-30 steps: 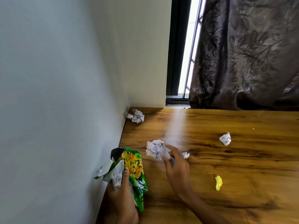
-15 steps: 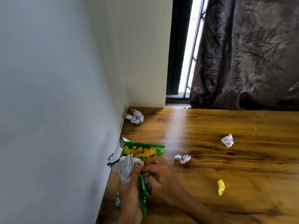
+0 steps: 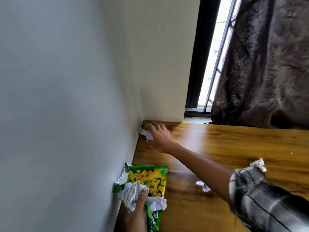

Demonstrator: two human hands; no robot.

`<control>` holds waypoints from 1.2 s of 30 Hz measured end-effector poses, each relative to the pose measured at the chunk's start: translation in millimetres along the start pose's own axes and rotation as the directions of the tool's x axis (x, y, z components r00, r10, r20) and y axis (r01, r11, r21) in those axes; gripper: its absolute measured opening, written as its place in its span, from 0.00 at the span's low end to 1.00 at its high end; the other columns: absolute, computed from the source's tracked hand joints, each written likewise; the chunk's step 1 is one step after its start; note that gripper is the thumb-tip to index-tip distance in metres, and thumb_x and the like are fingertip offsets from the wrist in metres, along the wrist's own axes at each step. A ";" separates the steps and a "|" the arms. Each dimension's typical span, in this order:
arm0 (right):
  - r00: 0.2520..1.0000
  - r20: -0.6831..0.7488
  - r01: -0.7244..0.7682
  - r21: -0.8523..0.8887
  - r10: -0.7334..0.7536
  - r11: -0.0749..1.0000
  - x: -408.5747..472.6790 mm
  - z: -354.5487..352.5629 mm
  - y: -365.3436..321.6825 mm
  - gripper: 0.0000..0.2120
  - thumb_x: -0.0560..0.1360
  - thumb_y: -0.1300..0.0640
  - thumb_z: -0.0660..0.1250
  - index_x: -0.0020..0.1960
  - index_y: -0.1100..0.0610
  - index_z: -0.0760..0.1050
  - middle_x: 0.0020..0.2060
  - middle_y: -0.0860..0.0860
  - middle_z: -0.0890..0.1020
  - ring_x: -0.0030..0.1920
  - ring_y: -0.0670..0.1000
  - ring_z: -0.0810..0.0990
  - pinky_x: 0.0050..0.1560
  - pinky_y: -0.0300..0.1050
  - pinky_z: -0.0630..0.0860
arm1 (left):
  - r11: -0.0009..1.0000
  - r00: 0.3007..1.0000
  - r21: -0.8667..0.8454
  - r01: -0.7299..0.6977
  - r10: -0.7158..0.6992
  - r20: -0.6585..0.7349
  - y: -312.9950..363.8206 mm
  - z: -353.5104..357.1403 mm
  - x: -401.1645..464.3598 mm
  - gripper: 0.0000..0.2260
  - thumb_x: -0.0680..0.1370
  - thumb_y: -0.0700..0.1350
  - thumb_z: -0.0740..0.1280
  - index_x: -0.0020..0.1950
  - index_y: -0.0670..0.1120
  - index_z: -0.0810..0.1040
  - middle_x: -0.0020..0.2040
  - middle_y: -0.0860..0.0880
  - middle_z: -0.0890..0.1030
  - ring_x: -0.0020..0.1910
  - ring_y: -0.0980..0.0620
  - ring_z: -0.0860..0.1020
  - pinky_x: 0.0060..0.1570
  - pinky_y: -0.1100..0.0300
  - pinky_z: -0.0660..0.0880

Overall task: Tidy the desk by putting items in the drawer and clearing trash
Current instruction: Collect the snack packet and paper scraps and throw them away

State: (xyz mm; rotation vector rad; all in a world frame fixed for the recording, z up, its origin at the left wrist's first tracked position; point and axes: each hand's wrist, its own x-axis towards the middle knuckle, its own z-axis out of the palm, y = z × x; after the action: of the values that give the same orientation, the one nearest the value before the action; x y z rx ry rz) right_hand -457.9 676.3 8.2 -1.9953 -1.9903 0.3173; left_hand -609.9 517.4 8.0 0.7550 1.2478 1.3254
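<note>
My left hand (image 3: 139,213) grips a green and yellow snack packet (image 3: 148,180) at the desk's near left edge, together with crumpled white paper (image 3: 133,195) bunched against it. My right hand (image 3: 158,134) is stretched to the far left corner of the wooden desk (image 3: 234,148). Its spread fingers lie over a crumpled white paper ball (image 3: 145,132) by the wall, touching it. I cannot tell whether the fingers have closed on it. A small paper scrap (image 3: 203,185) lies under my right forearm.
A white wall (image 3: 66,97) runs along the desk's left edge. A window (image 3: 212,64) and a dark curtain (image 3: 267,64) stand behind the desk. Another crumpled paper (image 3: 258,164) shows beside my checked sleeve (image 3: 267,198).
My right hand left the packet after pushing a paper ball into it and reached forward to the corner paper ball. My view moved closer and left.
</note>
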 end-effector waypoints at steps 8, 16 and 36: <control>0.985 -0.006 0.165 -0.289 -0.174 0.943 -12.8 39.2 24.7 0.21 0.78 0.54 0.58 0.71 0.54 0.62 0.72 0.57 0.63 0.72 0.62 0.59 0.66 0.57 0.65 | 0.986 0.994 0.153 -0.069 0.055 0.093 -23.4 -20.9 15.8 0.10 0.71 0.21 0.62 0.48 0.32 0.71 0.42 0.35 0.73 0.32 0.61 0.77 0.33 0.73 0.73; 0.969 -0.248 0.051 0.134 -0.017 0.990 -73.2 2.2 54.6 0.14 0.73 0.59 0.67 0.58 0.58 0.75 0.57 0.55 0.77 0.57 0.56 0.73 0.54 0.45 0.73 | 0.988 0.992 -0.083 0.130 -0.129 0.013 -15.8 -7.2 0.4 0.31 0.62 0.45 0.79 0.60 0.44 0.70 0.57 0.40 0.78 0.54 0.50 0.81 0.54 0.61 0.77; 0.860 -0.194 -0.230 0.678 0.472 0.698 -310.6 -61.0 24.6 0.16 0.80 0.48 0.55 0.67 0.47 0.68 0.60 0.44 0.73 0.62 0.42 0.66 0.62 0.37 0.61 | 0.837 0.549 0.140 0.528 -0.463 0.696 -20.9 56.3 -130.9 0.21 0.72 0.50 0.68 0.64 0.46 0.77 0.58 0.41 0.82 0.57 0.41 0.80 0.59 0.44 0.75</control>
State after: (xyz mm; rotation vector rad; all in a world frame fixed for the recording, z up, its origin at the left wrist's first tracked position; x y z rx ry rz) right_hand -416.9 362.9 38.1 -1.7898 -1.0447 0.5814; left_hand -526.7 402.1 31.2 0.6772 0.6694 0.4988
